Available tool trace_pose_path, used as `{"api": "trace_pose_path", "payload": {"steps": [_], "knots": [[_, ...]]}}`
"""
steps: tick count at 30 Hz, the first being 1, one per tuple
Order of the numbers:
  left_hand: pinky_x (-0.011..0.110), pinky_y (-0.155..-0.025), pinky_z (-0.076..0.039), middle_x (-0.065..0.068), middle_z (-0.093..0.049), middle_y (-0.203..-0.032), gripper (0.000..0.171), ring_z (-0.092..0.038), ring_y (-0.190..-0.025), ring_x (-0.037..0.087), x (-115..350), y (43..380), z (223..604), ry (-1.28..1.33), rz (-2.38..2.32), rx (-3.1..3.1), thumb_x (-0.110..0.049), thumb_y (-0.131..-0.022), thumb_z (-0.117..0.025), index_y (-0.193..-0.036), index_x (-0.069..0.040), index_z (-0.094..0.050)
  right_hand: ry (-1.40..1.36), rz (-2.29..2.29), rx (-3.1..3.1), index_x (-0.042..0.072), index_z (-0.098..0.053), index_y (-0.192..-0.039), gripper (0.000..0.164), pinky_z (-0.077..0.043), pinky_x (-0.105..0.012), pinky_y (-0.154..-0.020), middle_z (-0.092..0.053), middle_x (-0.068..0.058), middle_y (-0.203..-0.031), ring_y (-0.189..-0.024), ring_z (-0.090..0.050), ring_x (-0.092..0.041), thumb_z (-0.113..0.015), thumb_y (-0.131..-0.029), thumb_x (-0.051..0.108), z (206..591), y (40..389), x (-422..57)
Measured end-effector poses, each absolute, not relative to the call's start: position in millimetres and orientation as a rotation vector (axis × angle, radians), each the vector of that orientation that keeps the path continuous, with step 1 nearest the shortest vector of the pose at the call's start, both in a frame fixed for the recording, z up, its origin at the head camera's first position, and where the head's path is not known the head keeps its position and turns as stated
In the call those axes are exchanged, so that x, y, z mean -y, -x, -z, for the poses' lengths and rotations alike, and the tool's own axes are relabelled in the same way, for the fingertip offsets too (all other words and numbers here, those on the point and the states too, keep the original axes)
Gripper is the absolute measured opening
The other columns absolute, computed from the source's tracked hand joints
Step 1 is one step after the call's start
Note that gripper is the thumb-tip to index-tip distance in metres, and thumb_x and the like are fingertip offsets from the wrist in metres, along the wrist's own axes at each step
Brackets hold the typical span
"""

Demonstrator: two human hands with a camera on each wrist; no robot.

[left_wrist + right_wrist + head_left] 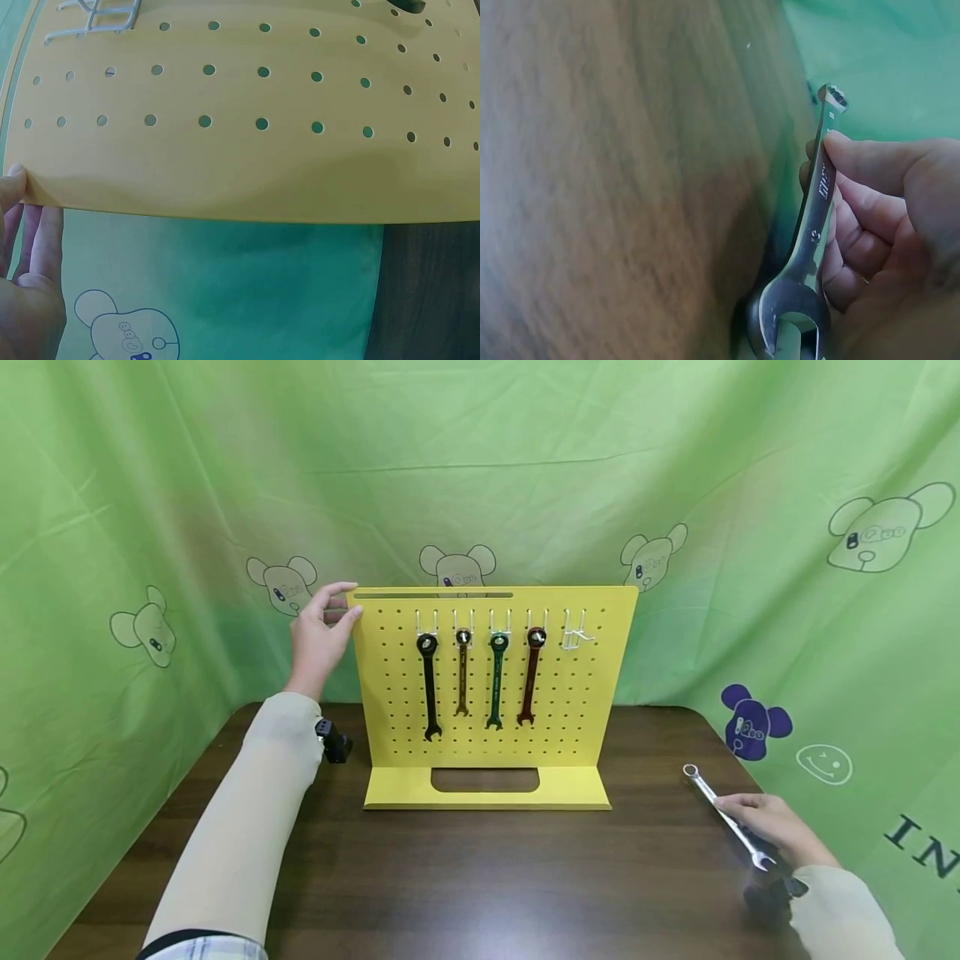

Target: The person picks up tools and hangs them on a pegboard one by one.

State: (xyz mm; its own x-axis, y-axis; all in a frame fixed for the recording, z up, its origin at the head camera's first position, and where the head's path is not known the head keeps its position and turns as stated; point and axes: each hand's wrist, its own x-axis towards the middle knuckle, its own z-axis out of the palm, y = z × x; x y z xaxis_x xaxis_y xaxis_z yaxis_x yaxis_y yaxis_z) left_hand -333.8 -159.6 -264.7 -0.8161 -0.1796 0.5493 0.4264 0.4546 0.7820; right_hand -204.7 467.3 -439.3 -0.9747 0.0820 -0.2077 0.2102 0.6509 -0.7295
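A silver combination wrench (729, 820) is pinched by my right hand (776, 827) over the right side of the table. In the right wrist view, thumb and fingers grip the wrench (817, 195) by its shaft, open end toward the camera. My left hand (318, 639) pinches the upper left corner of the yellow pegboard (487, 752), thumb in front and fingers behind. Hanging from the board's hooks are a black wrench (430, 685), a smaller brownish wrench (462, 672), a green wrench (497, 681) and a dark red wrench (531, 677). A white hook (573, 639) at the right carries nothing.
The pegboard's base (397, 787) stands on the dark wooden table (450, 877). A green curtain (487, 502) with printed bear heads hangs behind and at both sides. Black wrist cameras sit on both forearms.
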Motion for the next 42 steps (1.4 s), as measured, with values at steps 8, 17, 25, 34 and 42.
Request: {"api": "trace_pose_path", "payload": {"steps": [8,17,25,34,42], "knots": [[0.038,-0.087,-0.058,0.01,-0.066,-0.119,0.036,-0.066,-0.106,0.025,159.3,333.4,265.1,0.204,1.374,2.134,-0.017,-0.097,-0.069,-0.132,-0.021,-0.063,-0.15,1.242,-2.76,-0.017,-0.054,-0.128,0.053,-0.046,-0.027,-0.06,-0.054,0.004,-0.077,-0.068,-0.05,-0.01,-0.056,-0.103,0.03,429.7,208.8,-449.4],[0.038,-0.087,-0.058,0.01,-0.066,-0.119,0.036,-0.065,-0.106,0.025,158.7,333.3,264.2,0.211,1.376,2.129,-0.016,-0.097,-0.069,-0.132,-0.021,-0.063,-0.036,1.366,-2.787,-0.014,-0.059,-0.125,0.047,-0.044,-0.028,-0.056,-0.044,0.01,-0.063,-0.059,-0.045,-0.007,-0.059,-0.102,0.027,409.4,217.7,-421.1],[0.038,-0.088,-0.057,0.01,-0.066,-0.119,0.036,-0.065,-0.107,0.026,158.9,332.9,263.8,0.214,1.379,2.129,-0.017,-0.097,-0.069,-0.132,-0.021,-0.063,0.052,1.427,-2.808,-0.009,-0.059,-0.127,0.05,-0.047,-0.029,-0.056,-0.05,0.007,-0.066,-0.06,-0.048,-0.01,-0.06,-0.102,0.034,382.5,223.9,-394.8],[0.039,-0.09,-0.057,0.011,-0.066,-0.119,0.036,-0.065,-0.108,0.027,159.1,334.0,264.8,0.209,1.381,2.125,-0.016,-0.097,-0.069,-0.132,-0.021,-0.064,0.175,1.513,-2.805,-0.006,-0.059,-0.126,0.047,-0.05,-0.029,-0.06,-0.059,0.002,-0.083,-0.07,-0.054,-0.011,-0.057,-0.103,0.035,354.4,227.4,-360.3],[0.038,-0.089,-0.057,0.011,-0.066,-0.119,0.036,-0.065,-0.106,0.026,159.9,334.1,264.8,0.217,1.38,2.118,-0.017,-0.097,-0.069,-0.132,-0.021,-0.064,0.25,1.591,-2.791,0.004,-0.062,-0.121,0.039,-0.05,-0.029,-0.056,-0.055,0.003,-0.078,-0.066,-0.052,-0.011,-0.058,-0.103,0.038,328.4,232.2,-333.8]]}}
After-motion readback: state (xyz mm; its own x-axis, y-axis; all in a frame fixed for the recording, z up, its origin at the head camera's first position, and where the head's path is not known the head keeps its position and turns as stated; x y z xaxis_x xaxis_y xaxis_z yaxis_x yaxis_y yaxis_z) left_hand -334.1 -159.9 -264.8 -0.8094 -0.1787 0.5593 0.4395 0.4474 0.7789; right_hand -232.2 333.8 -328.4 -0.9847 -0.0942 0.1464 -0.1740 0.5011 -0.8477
